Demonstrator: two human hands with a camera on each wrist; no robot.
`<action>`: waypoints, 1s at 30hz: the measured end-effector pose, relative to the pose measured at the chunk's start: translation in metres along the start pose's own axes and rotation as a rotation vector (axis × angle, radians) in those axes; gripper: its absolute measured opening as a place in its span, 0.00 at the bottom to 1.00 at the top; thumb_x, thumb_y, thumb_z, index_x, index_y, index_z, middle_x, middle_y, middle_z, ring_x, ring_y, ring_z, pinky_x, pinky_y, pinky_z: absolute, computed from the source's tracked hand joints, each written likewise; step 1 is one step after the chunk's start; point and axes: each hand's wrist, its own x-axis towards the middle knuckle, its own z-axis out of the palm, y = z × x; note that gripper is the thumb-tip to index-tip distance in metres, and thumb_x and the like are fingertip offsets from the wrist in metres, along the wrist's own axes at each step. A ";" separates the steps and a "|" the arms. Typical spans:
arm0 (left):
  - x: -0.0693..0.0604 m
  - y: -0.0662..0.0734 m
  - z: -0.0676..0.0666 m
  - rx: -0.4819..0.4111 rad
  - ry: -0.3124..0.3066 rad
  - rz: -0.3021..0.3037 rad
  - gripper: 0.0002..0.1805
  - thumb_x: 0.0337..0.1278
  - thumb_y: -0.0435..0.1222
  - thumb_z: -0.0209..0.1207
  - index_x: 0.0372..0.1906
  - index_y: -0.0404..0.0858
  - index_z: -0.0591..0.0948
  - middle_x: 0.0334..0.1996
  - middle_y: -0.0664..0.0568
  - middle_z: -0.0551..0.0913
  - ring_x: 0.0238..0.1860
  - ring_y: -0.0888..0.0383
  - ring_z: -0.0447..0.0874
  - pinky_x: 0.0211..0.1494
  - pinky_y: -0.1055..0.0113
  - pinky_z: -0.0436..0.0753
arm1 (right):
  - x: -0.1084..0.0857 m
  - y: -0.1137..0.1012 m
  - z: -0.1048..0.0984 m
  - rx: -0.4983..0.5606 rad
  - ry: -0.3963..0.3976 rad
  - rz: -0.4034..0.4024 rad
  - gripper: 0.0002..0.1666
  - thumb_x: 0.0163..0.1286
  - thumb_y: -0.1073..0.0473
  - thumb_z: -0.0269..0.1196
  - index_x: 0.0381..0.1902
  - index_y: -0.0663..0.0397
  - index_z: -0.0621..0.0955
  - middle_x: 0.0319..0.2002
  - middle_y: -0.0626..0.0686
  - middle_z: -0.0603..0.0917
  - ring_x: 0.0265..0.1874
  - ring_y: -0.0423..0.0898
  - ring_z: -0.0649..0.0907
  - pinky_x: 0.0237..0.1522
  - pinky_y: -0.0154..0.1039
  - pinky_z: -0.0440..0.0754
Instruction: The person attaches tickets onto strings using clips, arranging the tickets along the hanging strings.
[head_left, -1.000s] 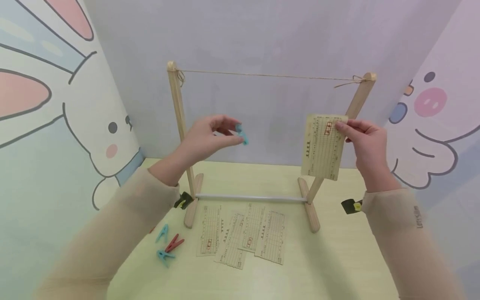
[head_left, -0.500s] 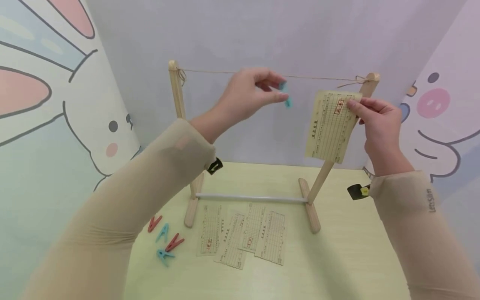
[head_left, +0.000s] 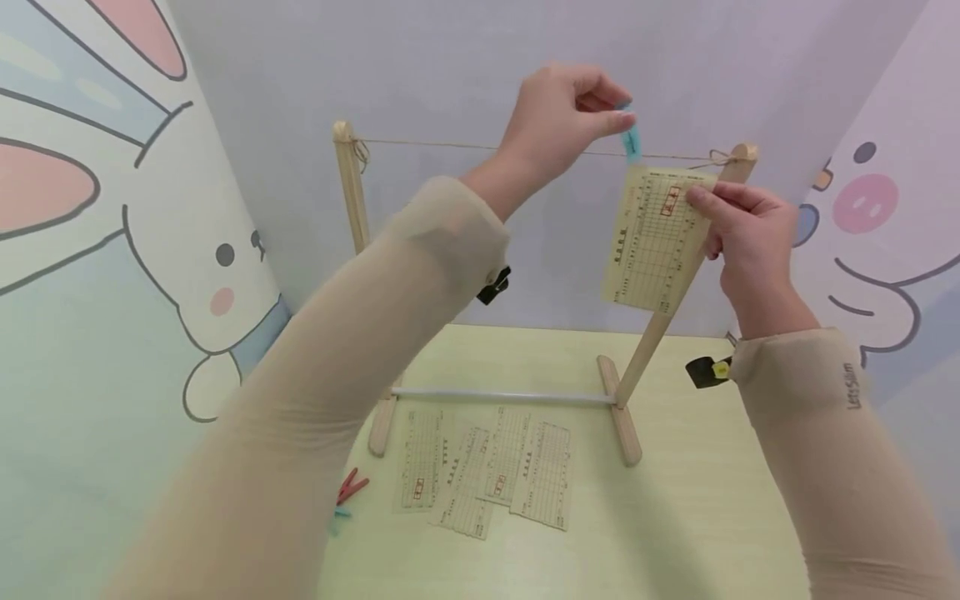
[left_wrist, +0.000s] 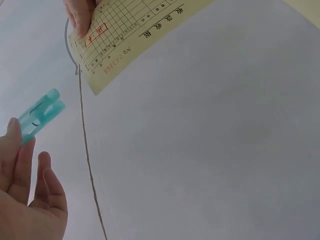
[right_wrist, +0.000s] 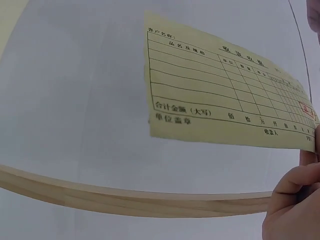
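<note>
My left hand (head_left: 566, 117) pinches a blue clothespin (head_left: 630, 142) between thumb and fingers, just above the string (head_left: 450, 145). In the left wrist view the clothespin (left_wrist: 42, 114) points toward the string (left_wrist: 86, 145) and stands apart from it. A yellowish printed receipt slip (head_left: 652, 242) hangs from my right hand (head_left: 753, 233), which pinches it near its upper right corner. The slip's top edge is just below the string in the head view. A red stamp shows on the slip (right_wrist: 225, 95) in the right wrist view.
The string runs between two wooden posts (head_left: 663, 308) joined low down by a grey rod (head_left: 502, 395). Several receipt slips (head_left: 540, 475) lie on the table (head_left: 600, 533). A red clothespin (head_left: 351, 485) and a blue one (head_left: 341, 512) are partly behind the left sleeve.
My left hand has moved up and right with the blue clothespin, from below the string to above it. My right hand has raised the slip toward the string.
</note>
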 end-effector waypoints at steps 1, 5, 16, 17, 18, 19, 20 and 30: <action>0.003 0.000 0.003 -0.024 0.008 -0.018 0.14 0.60 0.42 0.67 0.48 0.42 0.85 0.46 0.56 0.86 0.46 0.66 0.82 0.48 0.80 0.76 | 0.001 0.001 0.001 0.007 -0.013 -0.006 0.15 0.48 0.62 0.79 0.35 0.58 0.89 0.30 0.47 0.89 0.10 0.41 0.66 0.12 0.31 0.64; 0.013 0.000 0.014 -0.069 0.020 -0.077 0.13 0.60 0.42 0.67 0.47 0.43 0.86 0.45 0.57 0.86 0.45 0.67 0.82 0.47 0.81 0.75 | 0.002 0.002 0.003 0.019 -0.040 -0.005 0.16 0.49 0.62 0.79 0.37 0.59 0.88 0.31 0.49 0.89 0.09 0.41 0.67 0.11 0.31 0.64; 0.025 0.007 0.037 0.000 -0.073 -0.219 0.12 0.64 0.49 0.62 0.50 0.55 0.83 0.47 0.68 0.83 0.48 0.73 0.78 0.48 0.77 0.73 | 0.006 0.002 0.006 0.027 -0.034 -0.002 0.23 0.45 0.57 0.81 0.40 0.58 0.88 0.33 0.50 0.89 0.10 0.41 0.69 0.13 0.30 0.65; 0.024 0.007 0.038 0.010 -0.075 -0.231 0.12 0.63 0.49 0.62 0.50 0.56 0.83 0.47 0.69 0.83 0.48 0.73 0.78 0.49 0.77 0.73 | 0.006 0.002 0.006 0.027 -0.033 -0.006 0.23 0.45 0.57 0.81 0.40 0.58 0.88 0.33 0.50 0.89 0.10 0.41 0.69 0.12 0.30 0.65; 0.024 0.007 0.038 0.019 -0.075 -0.239 0.13 0.63 0.50 0.62 0.50 0.56 0.83 0.47 0.69 0.83 0.48 0.73 0.78 0.49 0.76 0.73 | 0.006 0.003 0.006 0.028 -0.032 -0.009 0.23 0.45 0.57 0.81 0.40 0.58 0.88 0.33 0.50 0.88 0.10 0.41 0.69 0.12 0.30 0.65; 0.024 0.007 0.039 0.024 -0.075 -0.244 0.13 0.63 0.50 0.62 0.51 0.57 0.83 0.47 0.70 0.83 0.48 0.73 0.78 0.49 0.76 0.73 | 0.006 0.003 0.006 0.027 -0.031 -0.011 0.23 0.45 0.57 0.81 0.40 0.58 0.88 0.33 0.49 0.88 0.10 0.41 0.68 0.13 0.29 0.65; 0.024 0.006 0.039 0.028 -0.075 -0.247 0.13 0.63 0.50 0.62 0.51 0.57 0.83 0.48 0.70 0.83 0.49 0.73 0.78 0.50 0.76 0.73 | 0.007 0.003 0.006 0.028 -0.029 -0.014 0.22 0.45 0.57 0.81 0.40 0.58 0.88 0.32 0.49 0.88 0.10 0.41 0.68 0.12 0.29 0.65; 0.026 0.005 0.037 0.056 -0.114 -0.251 0.15 0.64 0.51 0.60 0.54 0.58 0.82 0.53 0.70 0.82 0.56 0.73 0.76 0.56 0.76 0.73 | 0.008 0.005 0.010 0.024 -0.016 -0.051 0.17 0.51 0.60 0.78 0.39 0.57 0.88 0.32 0.48 0.88 0.11 0.40 0.70 0.13 0.29 0.66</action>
